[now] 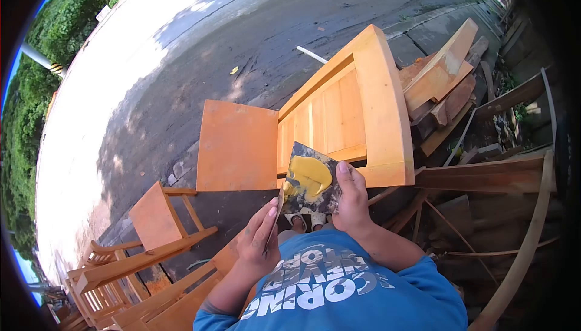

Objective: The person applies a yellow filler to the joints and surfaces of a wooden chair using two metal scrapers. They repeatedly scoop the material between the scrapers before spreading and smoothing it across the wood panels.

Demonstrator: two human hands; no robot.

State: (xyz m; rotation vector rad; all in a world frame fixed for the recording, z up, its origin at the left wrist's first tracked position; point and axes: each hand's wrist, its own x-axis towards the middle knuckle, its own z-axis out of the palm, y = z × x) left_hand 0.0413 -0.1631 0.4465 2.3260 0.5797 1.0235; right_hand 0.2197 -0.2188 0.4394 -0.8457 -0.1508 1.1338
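Note:
My right hand (353, 201) grips the edge of a dark, stained board (298, 152), thumb on top. A thick mound of yellow putty (311, 175) is spread over the board's face. In my left hand (259, 241) is a thin putty knife (278, 211), held almost edge-on to me. Its tip is by the board's left side, where more yellow putty has gathered. Just beyond both hands stands an orange-brown wooden chair with a flat seat (237, 146) and a large panelled back (378, 89).
To the left are a smaller wooden chair (158, 217) and slatted wooden furniture (100, 294). Wood offcuts (445, 70) are piled at the right, near a curved wooden strip (525, 249). Behind the chair runs a paved road (181, 82), partly in shade.

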